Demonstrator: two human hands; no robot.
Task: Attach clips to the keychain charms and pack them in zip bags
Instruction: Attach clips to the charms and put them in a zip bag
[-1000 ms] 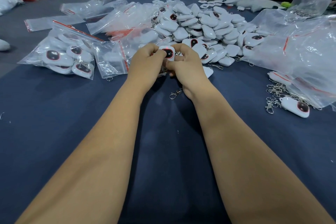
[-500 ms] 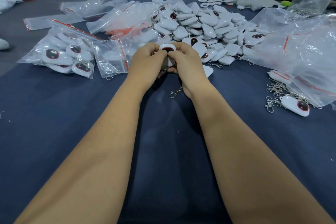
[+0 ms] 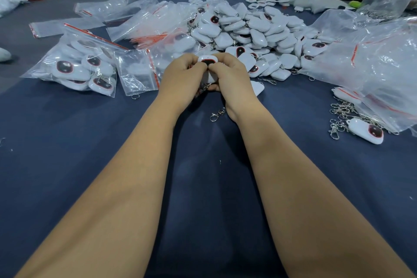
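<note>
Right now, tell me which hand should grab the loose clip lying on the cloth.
Right hand. The loose clip lies right beside its wrist, while the left hand sits farther off and can keep gripping the charm.

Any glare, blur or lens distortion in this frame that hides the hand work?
Head view: wide-angle bending at the edges; glare on the clear bags; the charm between left hand and right hand is sharp, though fingers hide its clip end.
</note>
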